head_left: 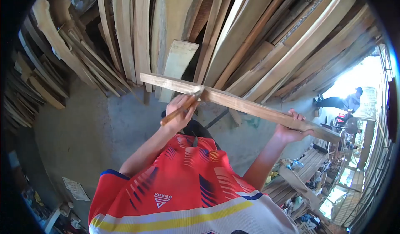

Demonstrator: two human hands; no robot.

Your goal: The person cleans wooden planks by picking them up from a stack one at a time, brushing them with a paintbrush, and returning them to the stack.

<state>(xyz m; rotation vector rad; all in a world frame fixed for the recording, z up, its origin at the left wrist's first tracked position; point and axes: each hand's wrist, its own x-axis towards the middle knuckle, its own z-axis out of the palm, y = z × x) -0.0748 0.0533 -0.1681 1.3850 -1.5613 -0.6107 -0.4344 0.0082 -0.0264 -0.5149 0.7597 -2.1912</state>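
Note:
A long, narrow wooden board (246,105) runs across the view, sloping down to the right. My left hand (179,111) is closed around the wooden handle of a hammer (171,116). The hammer's small metal head lies against the board left of its middle; whether it presses on the wood I cannot tell. Farther right, my right hand (291,130) supports the board from the near side, its fingers curled over the far edge and its thumb stretched to the right.
Many planks (179,13) lean along the far side, close behind the board. A person (343,103) is near the bright opening at right. A wooden bench (291,171) with clutter stands at lower right. A paper sheet (76,189) lies on the concrete floor (83,138).

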